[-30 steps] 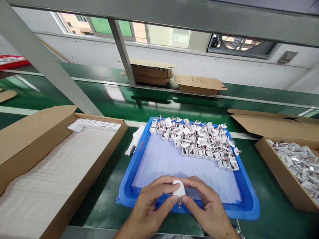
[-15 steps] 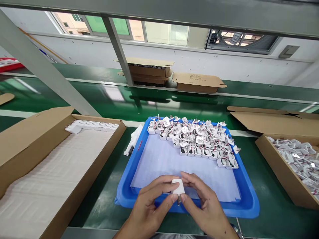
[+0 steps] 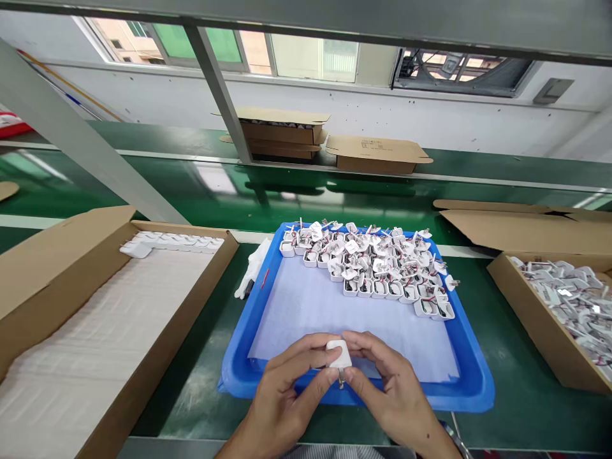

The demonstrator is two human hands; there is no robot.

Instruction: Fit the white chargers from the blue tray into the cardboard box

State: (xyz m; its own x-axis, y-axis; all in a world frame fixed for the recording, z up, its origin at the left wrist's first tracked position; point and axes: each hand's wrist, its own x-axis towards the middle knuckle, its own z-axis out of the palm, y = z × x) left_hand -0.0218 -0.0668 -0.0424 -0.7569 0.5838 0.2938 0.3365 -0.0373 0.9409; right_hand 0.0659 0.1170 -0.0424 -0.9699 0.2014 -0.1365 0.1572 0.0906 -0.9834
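A small white plug charger [image 3: 339, 354] is pinched between both my hands over the near edge of the blue tray [image 3: 234, 344], its metal prongs pointing down towards me. My left hand [image 3: 296, 389] grips it from the left with thumb and fingers. From the right, my right hand [image 3: 387, 389] closes on the same charger with thumb and fingertips. Beyond my hands, several open white charger housings [image 3: 380, 288] stand in rows in the tray, with loose prong caps and red wires on top of them.
At left an open cardboard box [image 3: 191, 312] holds a row of white chargers [image 3: 174, 241] at its far end. On the right, another cardboard box [image 3: 530, 331] is heaped with white plug parts [image 3: 568, 299]. A white glove [image 3: 252, 268] lies beside the tray. A metal post [image 3: 217, 95] rises behind.
The view has shifted slightly. Both hands keep hold of the charger in nearly the same pose.
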